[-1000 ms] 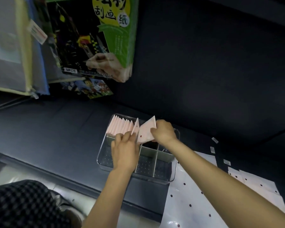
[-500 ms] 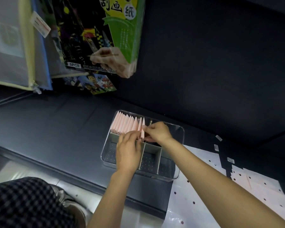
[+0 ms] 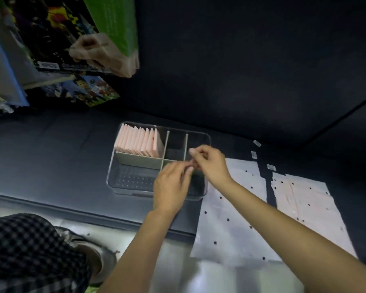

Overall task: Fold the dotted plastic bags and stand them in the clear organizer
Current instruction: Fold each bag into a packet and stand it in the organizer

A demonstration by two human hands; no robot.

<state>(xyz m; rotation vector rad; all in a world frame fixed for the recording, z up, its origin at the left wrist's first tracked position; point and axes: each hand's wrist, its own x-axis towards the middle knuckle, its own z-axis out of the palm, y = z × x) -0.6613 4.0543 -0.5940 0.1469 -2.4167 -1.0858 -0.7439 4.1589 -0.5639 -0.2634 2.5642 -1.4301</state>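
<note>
The clear organizer (image 3: 114, 180) stands on the dark table, split into compartments by grey dividers. A row of several folded pink bags (image 3: 139, 142) stands upright in its back left compartment. My left hand (image 3: 171, 187) and my right hand (image 3: 211, 164) hover over the organizer's front right part, fingertips nearly meeting, fingers loosely bent, with nothing seen in either. Motion blur hides the fingertips' detail. A flat dotted plastic bag (image 3: 226, 220) lies to the right of the organizer, partly over the table edge. More dotted bags (image 3: 304, 197) lie further right.
Three small white labels (image 3: 253, 154) lie on the table behind the flat bags. Packaged goods, among them a green box (image 3: 114, 24), hang at the top left. My checked trouser leg (image 3: 19, 250) and shoe (image 3: 99, 261) are below the table's front edge.
My right hand has let go of the folded bag, which now stands at the right end of the row. Both hands have pulled back and to the right, off the bags.
</note>
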